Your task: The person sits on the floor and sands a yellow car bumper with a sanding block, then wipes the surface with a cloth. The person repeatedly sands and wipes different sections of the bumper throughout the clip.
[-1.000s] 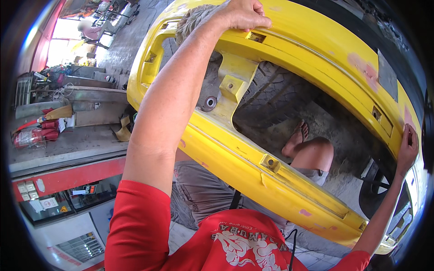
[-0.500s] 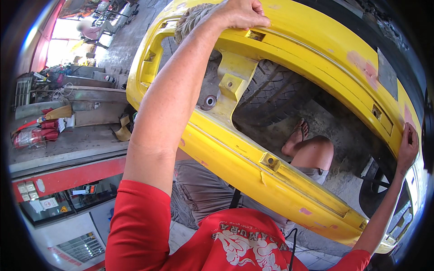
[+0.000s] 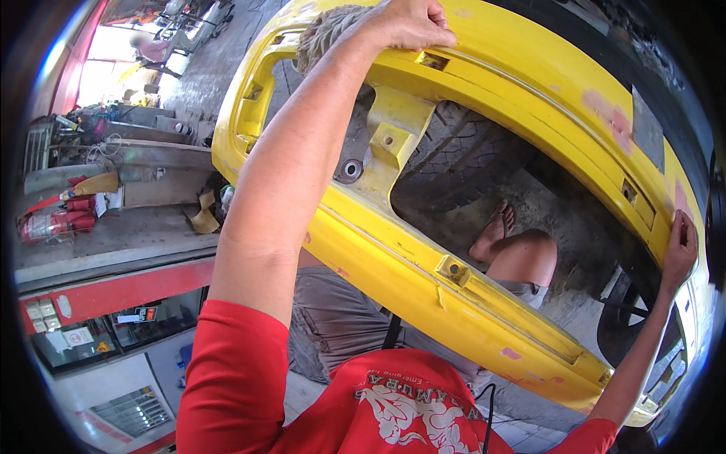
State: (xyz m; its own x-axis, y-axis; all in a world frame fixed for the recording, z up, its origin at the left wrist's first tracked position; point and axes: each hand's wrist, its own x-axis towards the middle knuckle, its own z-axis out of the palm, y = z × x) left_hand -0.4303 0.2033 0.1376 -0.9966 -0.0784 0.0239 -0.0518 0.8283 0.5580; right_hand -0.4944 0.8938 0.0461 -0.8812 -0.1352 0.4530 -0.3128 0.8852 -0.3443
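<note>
A large yellow car bumper (image 3: 522, 337) with a long oval opening lies before me, patched with pinkish spots. At its far rim my left hand (image 3: 414, 27) is closed, fingers curled and thumb tip against the yellow surface beside a small rectangular slot (image 3: 432, 60). My right hand (image 3: 681, 246) rests at the bumper's right end, thumb and fingers pressed together against the rim. Whatever either hand may pinch is too small to make out. Along the upper part between them runs a thin pale line in a groove. Behind my left wrist sits a coiled beige rope-like bundle (image 3: 321, 38).
Through the opening show a tire (image 3: 461, 155) and my bent leg with a sandaled foot (image 3: 497, 227). A grey rectangular piece (image 3: 648, 129) lies on the bumper's far edge. At left are a broom (image 3: 98, 184), a bench and clutter; a person sits farther back.
Both hands keep nearly the same places and grip. My left hand has shifted very slightly right; the view has tilted a little.
</note>
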